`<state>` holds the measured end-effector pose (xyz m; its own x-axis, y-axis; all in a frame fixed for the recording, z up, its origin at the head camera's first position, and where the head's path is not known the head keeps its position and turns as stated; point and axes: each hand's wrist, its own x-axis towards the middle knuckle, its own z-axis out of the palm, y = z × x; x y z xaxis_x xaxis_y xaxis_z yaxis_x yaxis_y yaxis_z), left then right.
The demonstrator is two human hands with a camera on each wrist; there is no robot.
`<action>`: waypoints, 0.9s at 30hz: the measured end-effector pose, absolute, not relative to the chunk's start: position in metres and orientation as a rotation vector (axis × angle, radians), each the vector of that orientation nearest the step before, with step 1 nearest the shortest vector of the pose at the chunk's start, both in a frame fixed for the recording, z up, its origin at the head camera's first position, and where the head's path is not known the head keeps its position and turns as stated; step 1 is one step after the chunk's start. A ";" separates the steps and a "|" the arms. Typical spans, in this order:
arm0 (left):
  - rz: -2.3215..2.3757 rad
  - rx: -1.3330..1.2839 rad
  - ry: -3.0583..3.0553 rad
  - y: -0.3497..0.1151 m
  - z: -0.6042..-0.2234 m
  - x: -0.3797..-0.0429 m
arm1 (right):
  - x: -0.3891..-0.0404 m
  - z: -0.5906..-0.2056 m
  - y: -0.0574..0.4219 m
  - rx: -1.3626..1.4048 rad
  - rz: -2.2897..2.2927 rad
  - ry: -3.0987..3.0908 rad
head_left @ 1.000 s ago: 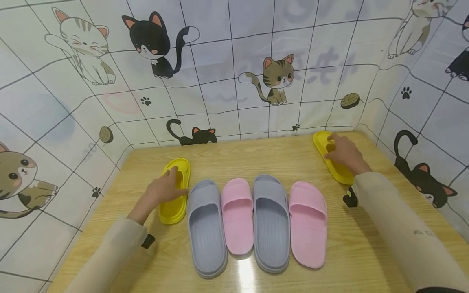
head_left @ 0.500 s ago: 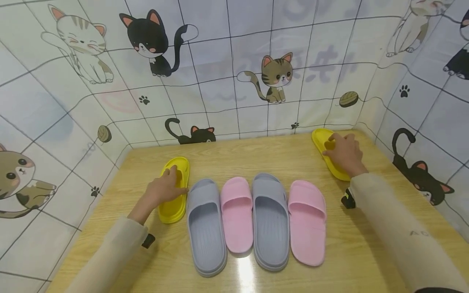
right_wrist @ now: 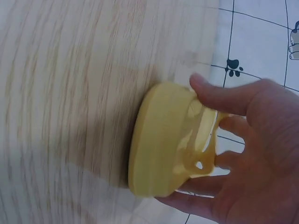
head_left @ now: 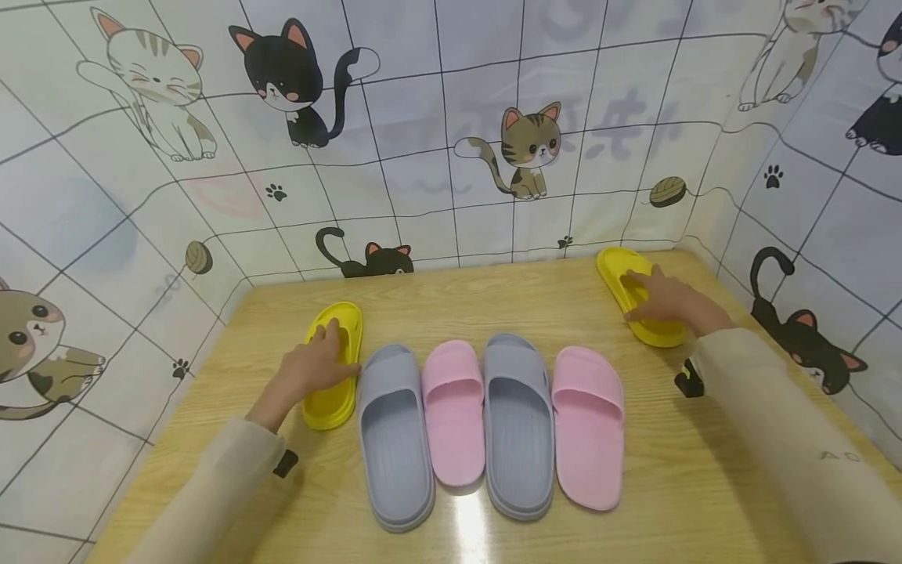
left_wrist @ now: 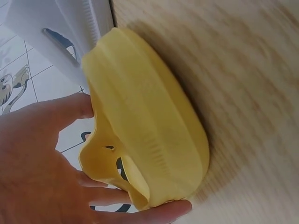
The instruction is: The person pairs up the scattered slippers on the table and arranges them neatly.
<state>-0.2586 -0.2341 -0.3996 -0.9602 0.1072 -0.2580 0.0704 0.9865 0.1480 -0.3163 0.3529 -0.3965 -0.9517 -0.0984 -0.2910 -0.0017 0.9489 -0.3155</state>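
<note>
1. Head view: We are looking down on a wooden table where two yellow slippers are lying well apart. The left yellow slipper is sitting just beside the row of alternating grey slippers and pink slippers; the right yellow slipper is lying angled near the far right corner. The left hand is gripping its slipper from above, while the right hand is spreading its fingers loosely over the other.

2. Left wrist view: We are seeing the left slipper end-on, with its thick sole and a thin, curving upper with holes. The thumb is meeting one edge and fingers are lying along the other. We are judging it light, springy rubber or foam: giving at the upper, stiffer in the sole, hardly fragile.

3. Right wrist view: We are finding this picture slightly blurred. Fingers are lying along one side of the right slipper, and the thumb is pointing past the opposite edge; we are unable to confirm contact there. Smooth sides are suggesting some slipperiness, so we are favouring a hold across both edges at the upper.
</note>
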 end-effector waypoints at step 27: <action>0.249 0.114 2.885 -0.236 -0.400 -0.262 | -0.327 -0.398 0.355 -0.056 -0.539 2.763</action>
<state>-0.2620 -0.2362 -0.4000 -0.9675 0.0976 -0.2334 0.0561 0.9824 0.1783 -0.3270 0.3555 -0.3981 -0.9466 -0.0991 -0.3067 0.0235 0.9278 -0.3723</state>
